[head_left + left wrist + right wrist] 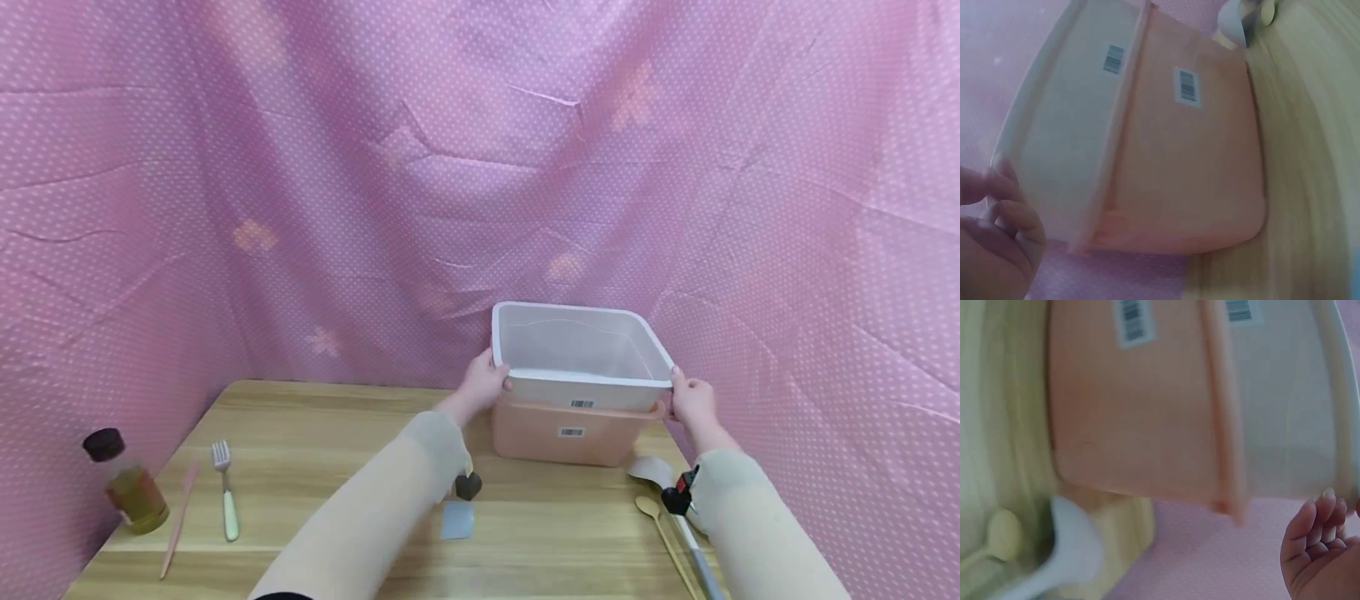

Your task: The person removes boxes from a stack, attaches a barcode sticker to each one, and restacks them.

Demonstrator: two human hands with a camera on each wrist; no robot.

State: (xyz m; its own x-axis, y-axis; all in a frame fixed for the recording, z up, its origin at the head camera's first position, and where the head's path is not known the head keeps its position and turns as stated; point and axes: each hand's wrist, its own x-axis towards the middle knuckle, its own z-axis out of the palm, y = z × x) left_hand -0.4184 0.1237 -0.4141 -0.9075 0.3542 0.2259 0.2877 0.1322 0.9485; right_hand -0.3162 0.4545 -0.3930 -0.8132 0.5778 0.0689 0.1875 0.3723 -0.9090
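A white plastic bin (pixel 577 390) sits partly inside a pink bin (pixel 562 435) at the back right of the table; each has a barcode label on its front. My left hand (pixel 483 382) grips the white bin's rim at its left front corner. At the right front corner, my right hand (pixel 693 400) holds the same rim. In the left wrist view, the fingers (pixel 1013 212) curl at the rim of the white bin. The right wrist view shows curled fingers (pixel 1322 525) under the rim's edge. The white bin's lower part is hidden inside the pink one.
A white ladle (pixel 651 471) and a wooden spoon (pixel 656 521) lie below my right forearm. At the left are a dark-capped bottle (pixel 127 483), a pink knife-like utensil (pixel 178 521) and a green-handled fork (pixel 227 492). A light blue square (pixel 457 520) lies near the middle. Pink dotted cloth (pixel 375 208) surrounds the table.
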